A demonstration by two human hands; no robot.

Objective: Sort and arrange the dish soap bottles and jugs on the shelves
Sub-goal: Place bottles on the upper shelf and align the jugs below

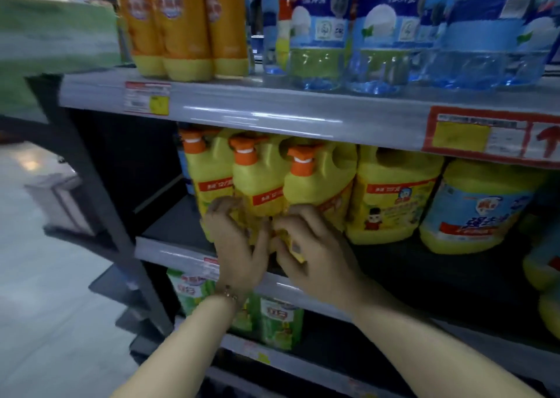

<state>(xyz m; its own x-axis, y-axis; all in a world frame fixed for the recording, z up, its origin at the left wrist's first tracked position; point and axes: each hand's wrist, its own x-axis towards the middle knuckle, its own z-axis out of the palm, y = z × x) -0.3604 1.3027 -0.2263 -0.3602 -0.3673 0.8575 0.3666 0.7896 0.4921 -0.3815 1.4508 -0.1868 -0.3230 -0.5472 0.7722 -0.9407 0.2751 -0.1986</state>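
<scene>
Three yellow dish soap jugs with orange caps stand side by side on the middle shelf [169,246]. Both my hands press against the lower front of the middle yellow jug [260,185]. My left hand [239,246] grips its left side and also touches the left jug [209,179]. My right hand [315,255] holds its right lower edge, next to the right jug [318,179]. A larger yellow jug [394,197] without a visible cap stands to the right of them.
A wide yellow tub with a blue label [478,209] sits further right. Orange bottles [181,25] and blue-labelled clear bottles [321,34] fill the top shelf. Green bottles [281,322] stand on the shelf below. The shelf's dark end frame [100,185] and the aisle floor are at left.
</scene>
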